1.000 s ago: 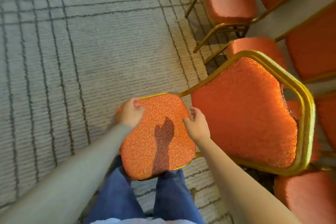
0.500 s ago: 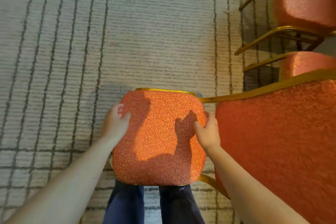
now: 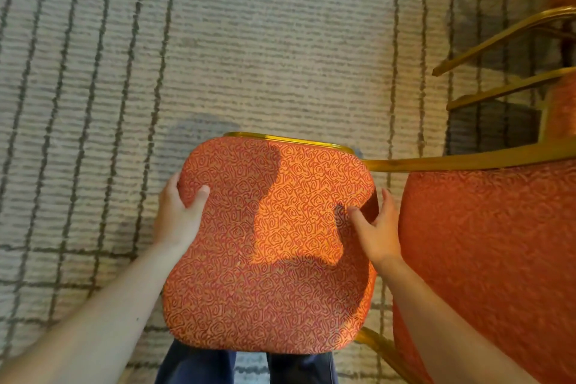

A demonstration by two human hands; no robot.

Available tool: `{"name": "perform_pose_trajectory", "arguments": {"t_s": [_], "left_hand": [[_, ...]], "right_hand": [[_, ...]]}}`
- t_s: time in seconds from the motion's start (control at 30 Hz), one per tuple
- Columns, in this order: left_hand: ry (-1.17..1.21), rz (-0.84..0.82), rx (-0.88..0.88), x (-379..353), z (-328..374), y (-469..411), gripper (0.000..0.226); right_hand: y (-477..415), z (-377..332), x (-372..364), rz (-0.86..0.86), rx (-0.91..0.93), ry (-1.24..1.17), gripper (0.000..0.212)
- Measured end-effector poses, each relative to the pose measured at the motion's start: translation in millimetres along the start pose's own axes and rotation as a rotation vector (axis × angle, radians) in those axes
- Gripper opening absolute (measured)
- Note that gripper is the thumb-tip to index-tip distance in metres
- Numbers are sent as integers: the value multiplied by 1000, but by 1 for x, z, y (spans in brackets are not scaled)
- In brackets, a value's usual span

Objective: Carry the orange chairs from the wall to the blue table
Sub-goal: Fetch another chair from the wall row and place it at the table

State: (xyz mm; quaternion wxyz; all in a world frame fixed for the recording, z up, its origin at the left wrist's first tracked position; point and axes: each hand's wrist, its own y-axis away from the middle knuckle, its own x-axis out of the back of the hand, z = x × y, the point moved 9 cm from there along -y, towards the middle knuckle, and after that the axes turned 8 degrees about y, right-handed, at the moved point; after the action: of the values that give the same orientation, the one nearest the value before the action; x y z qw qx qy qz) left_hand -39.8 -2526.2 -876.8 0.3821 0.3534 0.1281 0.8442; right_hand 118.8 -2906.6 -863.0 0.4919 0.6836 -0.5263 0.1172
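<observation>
An orange chair with a gold metal frame fills the lower middle of the head view; its patterned seat [image 3: 268,274] faces up at me and its padded backrest [image 3: 486,259] spreads to the right. My left hand [image 3: 179,218] grips the seat's left edge, thumb on top. On the opposite edge, between seat and backrest, my right hand [image 3: 375,227] holds the seat with its fingers curled over the cushion. The chair's legs are hidden beneath the seat. The blue table is out of view.
Grey carpet [image 3: 249,40] with dark grid lines lies ahead and to the left. Gold legs [image 3: 498,37] and orange cushions of other chairs crowd the upper right edge. My jeans-clad legs [image 3: 199,368] stand just below the seat.
The view has tilted down and closer to the seat. The chairs by the wall have slid toward the right edge. Both hands have shifted to the seat's side edges.
</observation>
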Motion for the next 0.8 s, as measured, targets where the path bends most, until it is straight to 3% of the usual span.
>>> {"name": "perform_pose_trajectory", "arguments": {"t_s": [0.17,0.33,0.5,0.6,0.73,0.8], "left_hand": [[54,16,30,-5,-19,-5,59],[-45,18,82,-2,-37,-11,70],[60,25,112,0,-44,-15,85],[99,32,173,-1,-51,-15,73],[103,26,238,-3,-55,-15,58],[94,3,273,-5,-57,-14,54]], "right_hand": [[-13,31,-13,-35,-89,-129,97],[-22,49,-23,-17,-181,-222,89],[-26,66,-32,-53,-279,-275,74],[-27,68,-35,-73,-303,-301,63],[-30,70,-39,-132,-316,-317,30],[-30,73,-40,-136,-329,-307,35]]}}
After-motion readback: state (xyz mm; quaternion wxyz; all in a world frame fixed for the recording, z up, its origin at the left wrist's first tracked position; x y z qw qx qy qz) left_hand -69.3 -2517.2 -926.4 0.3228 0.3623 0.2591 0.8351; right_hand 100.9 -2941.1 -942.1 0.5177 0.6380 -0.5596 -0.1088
